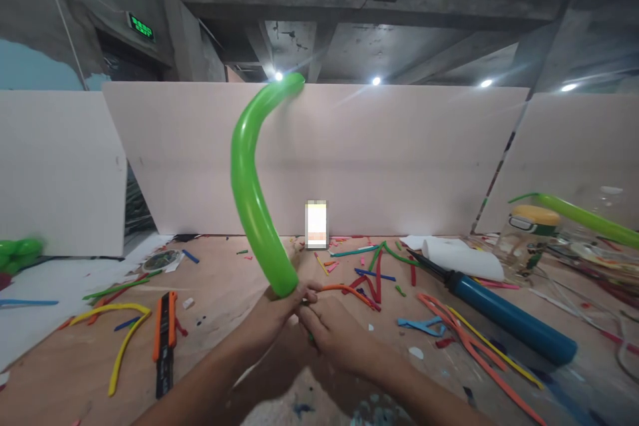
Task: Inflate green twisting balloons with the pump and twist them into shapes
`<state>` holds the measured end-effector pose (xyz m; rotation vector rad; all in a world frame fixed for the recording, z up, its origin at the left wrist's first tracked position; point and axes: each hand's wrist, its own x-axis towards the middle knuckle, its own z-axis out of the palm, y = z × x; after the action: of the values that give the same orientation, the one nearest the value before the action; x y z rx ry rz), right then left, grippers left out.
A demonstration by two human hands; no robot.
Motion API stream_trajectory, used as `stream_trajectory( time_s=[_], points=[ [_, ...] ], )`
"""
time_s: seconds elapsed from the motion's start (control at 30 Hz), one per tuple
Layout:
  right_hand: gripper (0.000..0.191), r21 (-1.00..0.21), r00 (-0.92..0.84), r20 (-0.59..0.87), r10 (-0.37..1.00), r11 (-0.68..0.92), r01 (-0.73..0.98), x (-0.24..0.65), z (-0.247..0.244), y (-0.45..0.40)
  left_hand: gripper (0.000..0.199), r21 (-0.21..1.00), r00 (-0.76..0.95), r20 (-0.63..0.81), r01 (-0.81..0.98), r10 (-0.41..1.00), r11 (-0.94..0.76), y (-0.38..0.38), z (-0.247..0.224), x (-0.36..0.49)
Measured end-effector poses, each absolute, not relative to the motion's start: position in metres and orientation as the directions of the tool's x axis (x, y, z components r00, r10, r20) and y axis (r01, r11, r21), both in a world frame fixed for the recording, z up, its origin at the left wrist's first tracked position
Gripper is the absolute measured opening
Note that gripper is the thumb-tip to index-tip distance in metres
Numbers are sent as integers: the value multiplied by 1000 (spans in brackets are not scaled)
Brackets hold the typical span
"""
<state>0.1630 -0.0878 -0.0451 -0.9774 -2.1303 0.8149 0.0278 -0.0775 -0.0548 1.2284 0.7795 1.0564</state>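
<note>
A long green modelling balloon [247, 193] rises from my hands, inflated and curving to the right at its top. My left hand [288, 299] is closed around its lower end. Close against it, my right hand [327, 323] is closed too, its fingers pinched at the balloon's bottom. A bit of green shows beneath the right hand's fingers. The exact spot where the fingers meet is hidden by the hands.
A blue hand pump [514, 319] lies at right, near a white paper roll [464, 259] and a yellow-lidded jar [529, 239]. An orange-black utility knife [165, 339] lies left. Uninflated balloons, such as a yellow one [117, 363], litter the table. A bright phone [316, 225] stands behind.
</note>
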Motion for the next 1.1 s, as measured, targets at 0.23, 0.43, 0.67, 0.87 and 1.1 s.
stream_trajectory(
  time_s=[0.23, 0.43, 0.67, 0.87, 1.1],
  points=[
    [44, -976, -605, 146, 783, 214, 41, 180, -35, -76, 49, 942, 457, 164, -334, 874, -3, -72, -42, 17],
    [39, -932, -513, 165, 842, 303, 199, 186, -50, -62, 45, 978, 409, 65, 155, 910, -139, -75, -39, 17],
    [29, -673, -371, 437, 819, 572, 469, 180, -39, -80, 31, 997, 454, -78, 37, 888, 68, -77, -41, 18],
    [25, -935, -359, 232, 904, 309, 173, 180, -33, -72, 33, 996, 683, 83, -90, 725, -29, -86, -18, 7],
    [20, -831, -365, 324, 873, 447, 332, 179, -25, -83, 41, 978, 458, 128, 89, 880, -188, -76, -21, 5]
  ],
)
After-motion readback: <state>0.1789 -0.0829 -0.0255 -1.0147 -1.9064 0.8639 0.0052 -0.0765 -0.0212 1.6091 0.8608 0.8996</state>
